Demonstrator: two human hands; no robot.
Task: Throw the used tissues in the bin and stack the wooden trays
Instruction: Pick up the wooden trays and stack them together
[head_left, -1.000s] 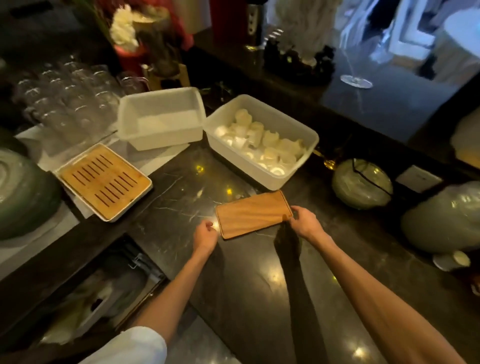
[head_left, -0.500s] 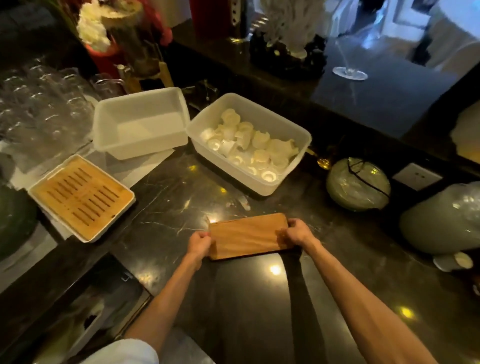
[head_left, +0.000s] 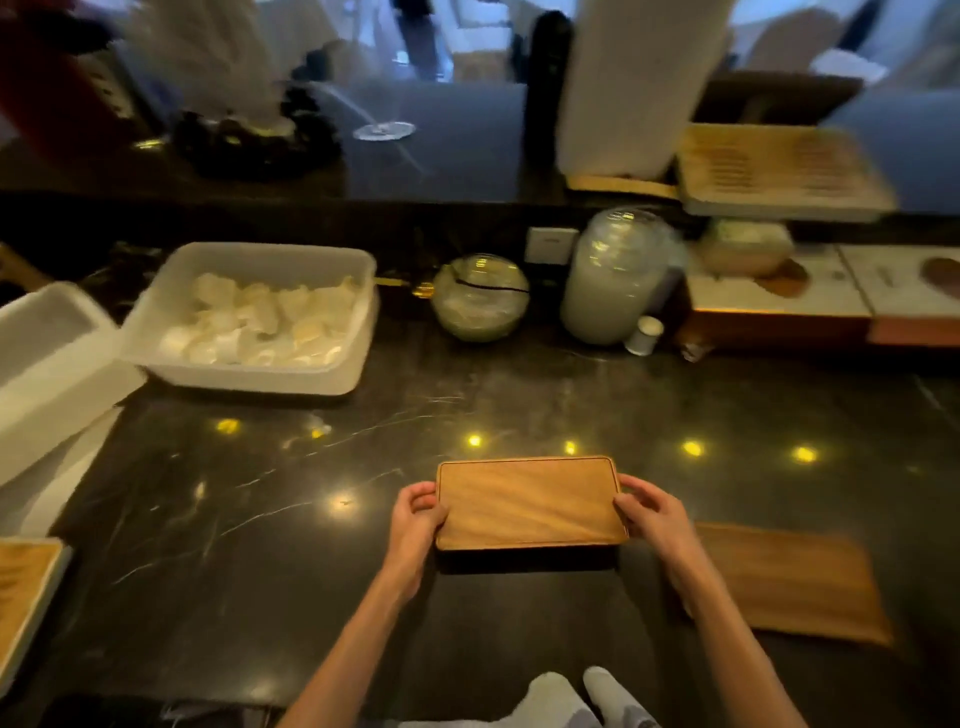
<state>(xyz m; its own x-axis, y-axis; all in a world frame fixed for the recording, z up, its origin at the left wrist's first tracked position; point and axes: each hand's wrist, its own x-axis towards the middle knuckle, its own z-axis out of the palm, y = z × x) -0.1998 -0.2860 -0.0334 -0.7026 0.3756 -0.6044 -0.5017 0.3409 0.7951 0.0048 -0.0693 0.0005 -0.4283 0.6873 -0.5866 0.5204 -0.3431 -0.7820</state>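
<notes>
wooden tray, smooth rounded rectangle, gripped by both hands.

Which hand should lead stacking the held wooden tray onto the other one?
Right hand, probably: the second flat wooden tray lies just right of it; the left hand grips the held rectangular wooden tray farther away.

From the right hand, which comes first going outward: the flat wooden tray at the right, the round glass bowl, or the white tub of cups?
1. Wooden tray, beside the right hand, on its right.
2. Glass bowl, at the counter's back.
3. White tub, far left.
</notes>
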